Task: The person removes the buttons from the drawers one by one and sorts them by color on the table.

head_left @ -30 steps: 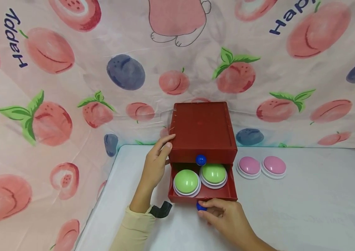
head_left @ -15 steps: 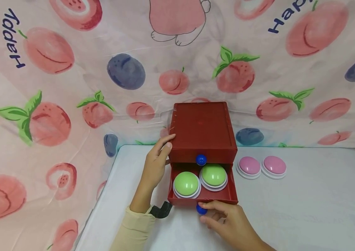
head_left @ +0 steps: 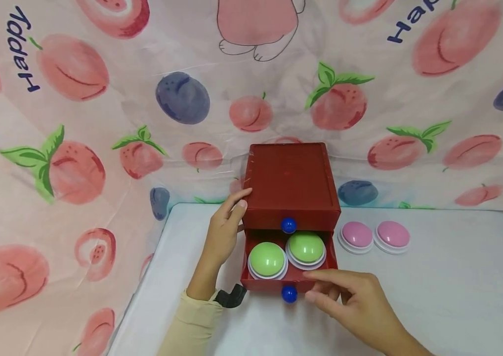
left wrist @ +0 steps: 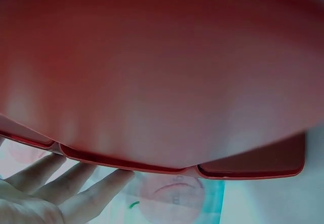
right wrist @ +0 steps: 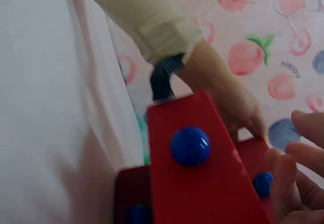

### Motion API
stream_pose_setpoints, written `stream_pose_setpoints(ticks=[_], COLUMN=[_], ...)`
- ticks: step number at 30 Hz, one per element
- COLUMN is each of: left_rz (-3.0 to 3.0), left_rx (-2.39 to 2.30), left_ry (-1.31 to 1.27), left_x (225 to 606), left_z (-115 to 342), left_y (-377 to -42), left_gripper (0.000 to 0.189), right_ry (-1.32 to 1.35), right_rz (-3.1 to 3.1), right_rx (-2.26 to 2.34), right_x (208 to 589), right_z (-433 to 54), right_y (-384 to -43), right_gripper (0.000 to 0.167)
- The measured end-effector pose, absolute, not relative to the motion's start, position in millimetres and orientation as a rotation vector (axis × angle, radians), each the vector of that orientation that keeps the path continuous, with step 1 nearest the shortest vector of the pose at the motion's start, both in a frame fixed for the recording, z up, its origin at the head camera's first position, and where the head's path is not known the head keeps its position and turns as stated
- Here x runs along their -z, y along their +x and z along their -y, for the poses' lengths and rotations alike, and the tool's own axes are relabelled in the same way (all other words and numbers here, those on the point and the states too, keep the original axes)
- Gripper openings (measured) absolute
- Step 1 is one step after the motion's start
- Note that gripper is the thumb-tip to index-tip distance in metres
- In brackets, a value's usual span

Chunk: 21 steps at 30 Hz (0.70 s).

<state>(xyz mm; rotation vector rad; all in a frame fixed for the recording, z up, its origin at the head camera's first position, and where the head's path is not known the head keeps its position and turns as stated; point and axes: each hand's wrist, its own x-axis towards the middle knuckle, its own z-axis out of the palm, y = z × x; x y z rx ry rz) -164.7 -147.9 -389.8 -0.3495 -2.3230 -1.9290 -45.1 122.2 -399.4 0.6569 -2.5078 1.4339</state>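
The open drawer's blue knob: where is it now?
In the head view, the blue knob sits below centre on the open drawer's front, just left of the right hand.

I'm seeing the person's left hand [head_left: 222, 235] lying with its fingers [left wrist: 98, 196] straight, the left wrist [head_left: 204, 283] slanting forward; the right hand [head_left: 360, 302] is holding thumb [head_left: 328, 304] and forefinger [head_left: 340, 278] apart, other fingers [head_left: 333, 291] bending underneath.

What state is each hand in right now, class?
Left hand: open, resting against the red cabinet.
Right hand: open, holding nothing, beside the lower blue knob.
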Motion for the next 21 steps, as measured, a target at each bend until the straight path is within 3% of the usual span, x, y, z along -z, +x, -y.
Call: stream_pose_setpoints(ticks=[12,21], left_rz=[2.333,2.326], left_rx=[1.92,1.94], left_ry=[-0.345,-0.347], left_x=[389.1,389.2], left_z=[147.9,147.4], left_y=[-164.6,-165.0], left_gripper=[0.036,0.036], right_ry=[0.556,0.593], right_rz=[2.673,2.773], right_rx=[-0.991,-0.728], right_x=[394.4,404.7], right_z=[-141.2,-138.2], right_y=[-99.1,-110.6], right_gripper=[0.045,0.051])
